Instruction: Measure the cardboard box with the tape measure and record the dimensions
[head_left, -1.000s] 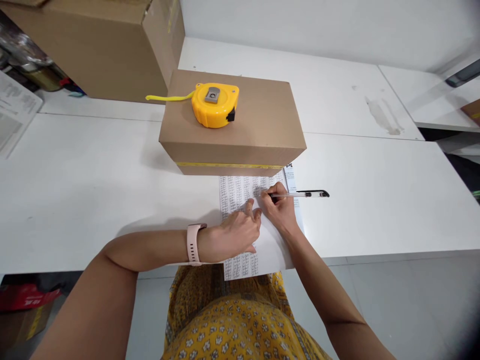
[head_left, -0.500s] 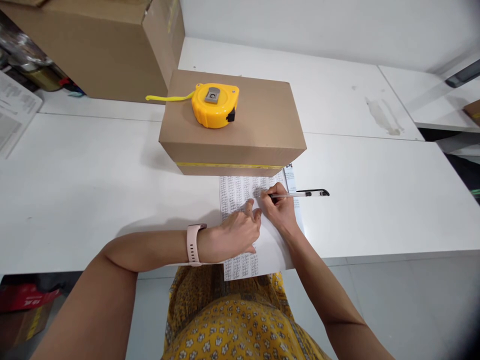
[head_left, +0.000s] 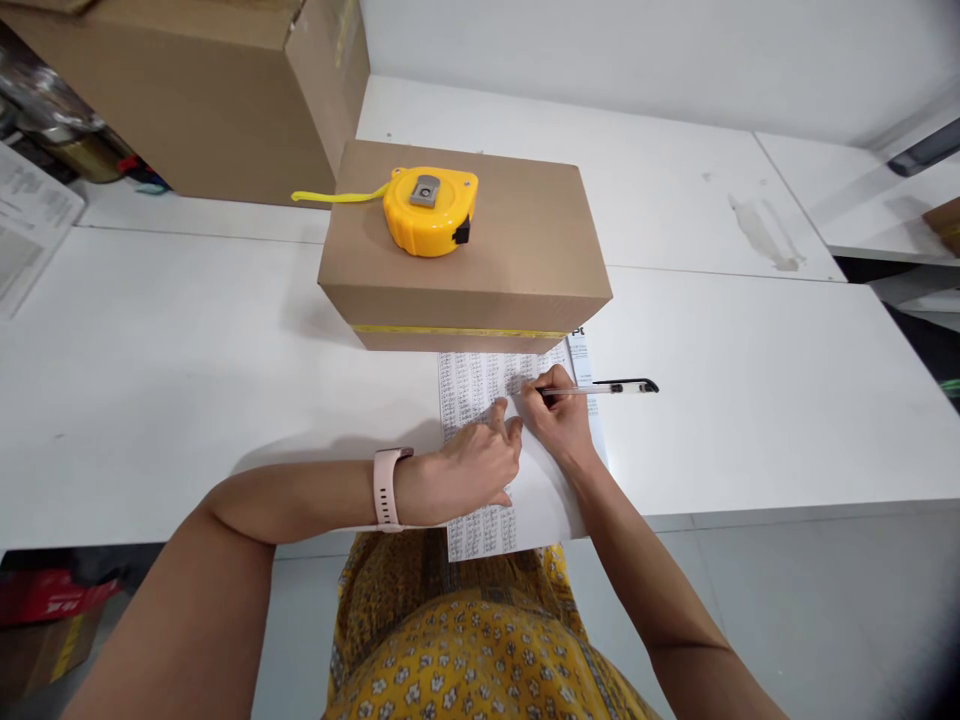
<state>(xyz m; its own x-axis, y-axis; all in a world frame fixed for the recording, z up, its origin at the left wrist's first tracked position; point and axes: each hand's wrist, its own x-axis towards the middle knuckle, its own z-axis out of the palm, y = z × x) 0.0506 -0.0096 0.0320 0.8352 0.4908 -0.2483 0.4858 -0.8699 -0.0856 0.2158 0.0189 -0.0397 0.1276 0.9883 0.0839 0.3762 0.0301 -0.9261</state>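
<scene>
My right hand (head_left: 559, 415) is closed around a pen (head_left: 611, 388) with a clear barrel and black clip, held low over the paper; its tip is hidden by the fingers. Beneath both hands lies a white sheet of paper (head_left: 480, 535) covered in columns of small handwriting, its lower part overhanging the table edge. My left hand (head_left: 476, 465) rests open on the sheet, index finger stretched toward the right hand. Just beyond the sheet stands a brown cardboard box (head_left: 525, 235), and on its top sits a yellow tape measure (head_left: 431, 212) with a yellow strap.
A larger cardboard box (head_left: 210, 110) stands at the back left, beside printed papers (head_left: 34, 225) and clutter. A blue-and-white printed sheet (head_left: 581, 360) peeks out under the written one. The white table (head_left: 750, 400) ends in front at my waist; a wall closes the back.
</scene>
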